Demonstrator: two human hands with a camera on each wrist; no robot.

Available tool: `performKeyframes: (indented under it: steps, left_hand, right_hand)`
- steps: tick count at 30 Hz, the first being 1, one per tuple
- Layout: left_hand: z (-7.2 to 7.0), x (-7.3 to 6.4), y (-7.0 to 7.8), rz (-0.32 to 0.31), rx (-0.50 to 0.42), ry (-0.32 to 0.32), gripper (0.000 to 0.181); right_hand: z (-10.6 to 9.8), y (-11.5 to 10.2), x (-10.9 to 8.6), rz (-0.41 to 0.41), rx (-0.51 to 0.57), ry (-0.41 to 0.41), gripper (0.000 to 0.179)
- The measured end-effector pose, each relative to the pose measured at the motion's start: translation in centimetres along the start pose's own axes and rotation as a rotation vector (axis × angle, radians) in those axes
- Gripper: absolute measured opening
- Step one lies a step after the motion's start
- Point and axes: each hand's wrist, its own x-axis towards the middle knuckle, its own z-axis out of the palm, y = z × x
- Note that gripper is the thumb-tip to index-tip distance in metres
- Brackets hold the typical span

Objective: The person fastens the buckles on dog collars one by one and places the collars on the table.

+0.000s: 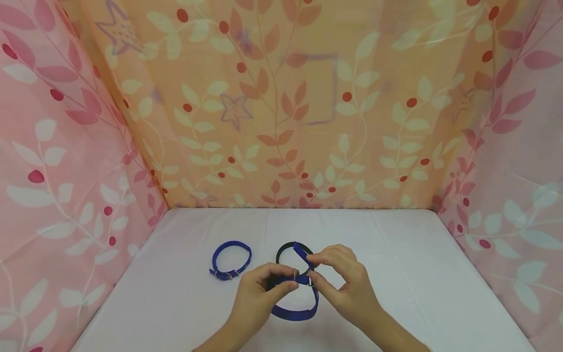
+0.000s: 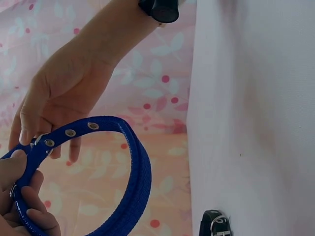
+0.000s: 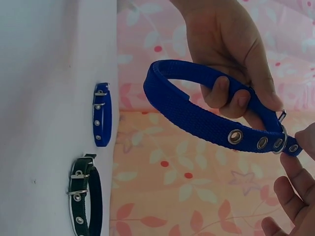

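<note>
A blue collar [image 1: 293, 315] with metal eyelets and a buckle is held up above the table in both hands. My left hand [image 1: 257, 289] grips it beside the buckle, thumb on the outside; in the right wrist view its fingers [image 3: 221, 92] curl inside the loop. My right hand [image 1: 349, 278] pinches the strap's end between thumb and fingertips. In the right wrist view the strap passes through a metal loop [image 3: 284, 140]. Seen from the left wrist, several eyelets [image 2: 70, 132] run along the strap.
A second blue collar [image 1: 226, 276], buckled into a ring, stands on the white table [image 1: 184, 230] to the left. A dark green or black collar [image 1: 279, 253] is behind the hands, partly hidden. Patterned cloth walls [image 1: 281, 146] enclose the table's back and sides.
</note>
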Motion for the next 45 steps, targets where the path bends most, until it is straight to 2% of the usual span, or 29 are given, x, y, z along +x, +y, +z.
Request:
performKeyframes:
  steps: [8, 18, 24, 31, 40, 45]
  left_hand:
    - [0.1, -0.1, 0.4, -0.073, -0.019, 0.04, 0.022]
    - [0.2, -0.1, 0.2, -0.037, 0.0, 0.048, 0.025]
    - [0.1, -0.2, 0.3, 0.004, 0.012, 0.09, 0.025]
    - [0.0, -0.3, 0.5, 0.012, -0.006, 0.118, 0.025]
    - [-0.2, -0.4, 1.0, 0.029, 0.007, 0.115, 0.025]
    - [-0.4, -0.4, 1.2, 0.037, 0.0, 0.086, 0.025]
  right_hand:
    - [-0.2, 0.2, 0.2, -0.029, -0.002, 0.013, 0.044]
    - [-0.1, 0.4, 0.1, -0.042, -0.019, 0.032, 0.041]
    - [-0.2, 0.4, 0.3, -0.074, -0.021, 0.048, 0.038]
    - [-0.3, 0.4, 0.5, -0.096, -0.017, 0.033, 0.035]
    - [-0.6, 0.3, 0.7, -0.106, -0.008, -0.019, 0.035]
    - [-0.7, 0.2, 0.8, -0.123, -0.004, -0.037, 0.037]
